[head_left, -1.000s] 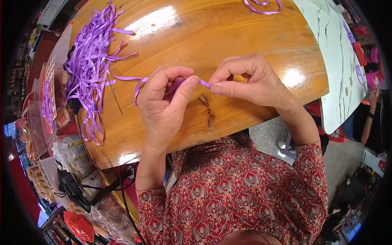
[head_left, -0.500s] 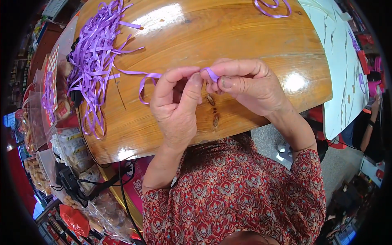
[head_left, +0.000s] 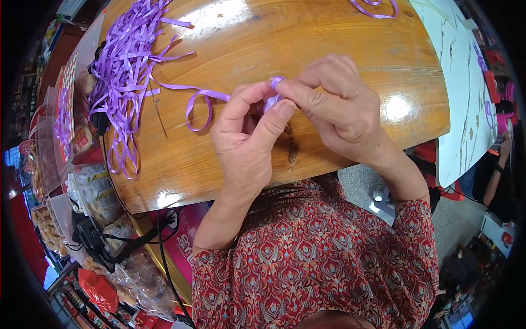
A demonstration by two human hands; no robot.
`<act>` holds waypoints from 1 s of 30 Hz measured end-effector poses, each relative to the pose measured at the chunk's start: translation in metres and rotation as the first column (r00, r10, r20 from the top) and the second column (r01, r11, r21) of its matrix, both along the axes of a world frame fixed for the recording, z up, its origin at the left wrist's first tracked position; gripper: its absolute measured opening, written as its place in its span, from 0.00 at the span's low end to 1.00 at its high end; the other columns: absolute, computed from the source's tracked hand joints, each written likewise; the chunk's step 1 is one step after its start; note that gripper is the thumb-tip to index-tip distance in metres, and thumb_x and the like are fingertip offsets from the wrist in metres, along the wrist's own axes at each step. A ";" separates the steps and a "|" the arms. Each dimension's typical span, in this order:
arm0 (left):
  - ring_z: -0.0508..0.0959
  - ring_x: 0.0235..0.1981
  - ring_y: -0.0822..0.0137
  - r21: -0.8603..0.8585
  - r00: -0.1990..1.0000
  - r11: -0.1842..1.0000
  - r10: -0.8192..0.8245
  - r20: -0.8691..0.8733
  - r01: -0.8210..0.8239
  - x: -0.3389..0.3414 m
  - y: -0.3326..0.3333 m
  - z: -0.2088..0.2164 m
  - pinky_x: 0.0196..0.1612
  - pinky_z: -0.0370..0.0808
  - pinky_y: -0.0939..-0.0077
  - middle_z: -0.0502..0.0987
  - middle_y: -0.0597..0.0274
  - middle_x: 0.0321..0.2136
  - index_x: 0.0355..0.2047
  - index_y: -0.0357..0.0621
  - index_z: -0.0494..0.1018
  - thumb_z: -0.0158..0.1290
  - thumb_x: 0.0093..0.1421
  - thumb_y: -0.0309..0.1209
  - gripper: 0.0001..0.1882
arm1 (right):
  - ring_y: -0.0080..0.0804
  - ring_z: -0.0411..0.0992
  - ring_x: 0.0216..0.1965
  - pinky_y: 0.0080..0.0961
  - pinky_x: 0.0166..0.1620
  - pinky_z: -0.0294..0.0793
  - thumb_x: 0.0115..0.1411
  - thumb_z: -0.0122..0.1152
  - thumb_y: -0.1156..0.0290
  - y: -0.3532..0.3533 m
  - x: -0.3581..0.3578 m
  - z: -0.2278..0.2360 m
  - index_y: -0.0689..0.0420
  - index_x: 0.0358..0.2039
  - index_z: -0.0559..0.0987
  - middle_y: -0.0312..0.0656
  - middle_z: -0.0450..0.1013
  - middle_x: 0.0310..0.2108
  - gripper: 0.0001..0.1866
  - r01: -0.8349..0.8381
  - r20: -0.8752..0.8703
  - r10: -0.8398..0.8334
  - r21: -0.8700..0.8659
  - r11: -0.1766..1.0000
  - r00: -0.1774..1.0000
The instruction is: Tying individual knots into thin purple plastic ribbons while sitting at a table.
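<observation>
A purple ribbon (head_left: 204, 93) runs from the left across the wooden table into my hands, with a loose loop lying beside my left hand. Above the table my left hand (head_left: 246, 134) pinches the ribbon between thumb and forefinger, where a small bunched piece shows. My right hand (head_left: 342, 107) is closed on the same ribbon, and a small loop stands up at its fingertips, touching the left forefinger. The ribbon's exact path between the fingers is hidden. A large tangled heap of purple ribbons (head_left: 126, 60) lies on the table's left side.
The glossy wooden table (head_left: 383, 55) has another ribbon loop (head_left: 378, 12) at its far right. Beside it stands a white marbled table (head_left: 466, 109). Packaged goods (head_left: 96, 194), black cables and a red bag (head_left: 98, 290) are at the left. Another person's arm (head_left: 496, 178) shows at right.
My right hand has turned over, its knuckles now raised, and closed in on the left fingers. The ribbon between them has gone from a short flat bend to a bunched loop.
</observation>
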State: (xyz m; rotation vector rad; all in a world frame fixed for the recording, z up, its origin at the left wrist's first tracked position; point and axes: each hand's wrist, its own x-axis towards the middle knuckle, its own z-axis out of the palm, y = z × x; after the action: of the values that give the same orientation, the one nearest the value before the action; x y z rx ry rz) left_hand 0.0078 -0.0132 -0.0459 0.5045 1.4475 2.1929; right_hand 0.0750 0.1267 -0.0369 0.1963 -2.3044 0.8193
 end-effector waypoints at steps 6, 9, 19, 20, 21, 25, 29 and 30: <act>0.68 0.29 0.81 -0.047 0.982 0.996 0.062 -0.179 -0.071 -0.005 0.003 -0.008 0.33 0.66 0.88 0.71 0.70 0.29 0.34 0.36 0.74 0.56 0.54 0.19 0.07 | 0.32 0.70 0.26 0.23 0.32 0.66 0.43 0.63 0.83 -0.001 -0.005 0.000 0.59 0.37 0.79 0.37 0.72 0.27 0.17 0.037 -0.064 -0.034 0.048 0.998 0.997; 0.69 0.30 0.80 -0.042 0.970 0.997 0.055 -0.236 -0.067 -0.007 0.002 -0.009 0.35 0.66 0.87 0.72 0.70 0.29 0.34 0.35 0.73 0.55 0.55 0.19 0.06 | 0.29 0.71 0.27 0.21 0.35 0.68 0.45 0.63 0.83 -0.005 -0.003 0.004 0.60 0.39 0.78 0.37 0.73 0.28 0.17 0.025 0.024 -0.023 -0.100 0.995 0.999; 0.70 0.32 0.80 0.106 0.992 0.987 -0.124 0.039 0.119 -0.008 -0.012 0.007 0.36 0.67 0.88 0.73 0.68 0.30 0.34 0.34 0.72 0.51 0.58 0.19 0.04 | 0.25 0.71 0.34 0.20 0.38 0.69 0.49 0.61 0.82 -0.002 -0.001 0.011 0.65 0.40 0.77 0.38 0.72 0.29 0.15 -0.132 0.189 0.288 -0.574 0.808 0.939; 0.70 0.30 0.80 0.023 0.994 0.995 -0.091 -0.053 0.092 -0.008 -0.014 0.006 0.35 0.67 0.88 0.73 0.68 0.30 0.34 0.34 0.72 0.51 0.58 0.19 0.04 | 0.25 0.71 0.34 0.20 0.38 0.69 0.49 0.61 0.82 -0.002 -0.001 0.012 0.65 0.40 0.77 0.38 0.72 0.29 0.15 -0.132 0.190 0.288 -0.574 0.808 0.939; 0.70 0.29 0.81 -0.057 0.987 0.997 -0.066 -0.146 0.058 -0.009 -0.015 0.005 0.33 0.67 0.89 0.73 0.68 0.30 0.34 0.34 0.73 0.52 0.58 0.19 0.04 | 0.28 0.71 0.33 0.22 0.36 0.68 0.47 0.61 0.80 -0.002 -0.002 0.013 0.65 0.39 0.77 0.40 0.72 0.28 0.15 -0.128 0.162 0.171 -0.247 0.961 0.972; 0.69 0.26 0.83 -0.165 0.991 0.986 -0.049 -0.125 0.028 -0.011 -0.020 0.010 0.31 0.66 0.89 0.72 0.71 0.27 0.33 0.36 0.73 0.54 0.56 0.19 0.03 | 0.36 0.71 0.31 0.28 0.32 0.67 0.38 0.58 0.72 0.003 -0.008 0.011 0.65 0.36 0.77 0.43 0.71 0.28 0.20 -0.109 -0.061 0.142 0.378 0.919 0.988; 0.70 0.27 0.83 -0.245 0.995 0.966 -0.096 -0.022 0.088 -0.016 -0.022 0.017 0.31 0.67 0.89 0.73 0.72 0.26 0.33 0.36 0.74 0.55 0.56 0.22 0.04 | 0.35 0.71 0.30 0.29 0.31 0.68 0.36 0.54 0.68 0.016 -0.017 0.013 0.66 0.35 0.77 0.43 0.71 0.29 0.23 -0.140 -0.170 0.264 0.525 0.840 0.949; 0.70 0.27 0.82 -0.263 0.991 0.955 -0.130 0.031 0.133 -0.018 -0.023 0.018 0.31 0.68 0.89 0.74 0.72 0.26 0.33 0.36 0.75 0.56 0.56 0.23 0.05 | 0.35 0.71 0.30 0.30 0.31 0.68 0.36 0.54 0.68 0.018 -0.018 0.016 0.66 0.34 0.77 0.43 0.71 0.29 0.22 -0.188 -0.142 0.314 0.554 0.811 0.939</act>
State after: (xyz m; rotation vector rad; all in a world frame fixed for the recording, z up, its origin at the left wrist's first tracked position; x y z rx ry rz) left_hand -0.0104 -0.0361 -0.0278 0.4765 1.6204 1.8600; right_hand 0.0573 0.1448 -0.0208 0.8210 -2.2557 0.2274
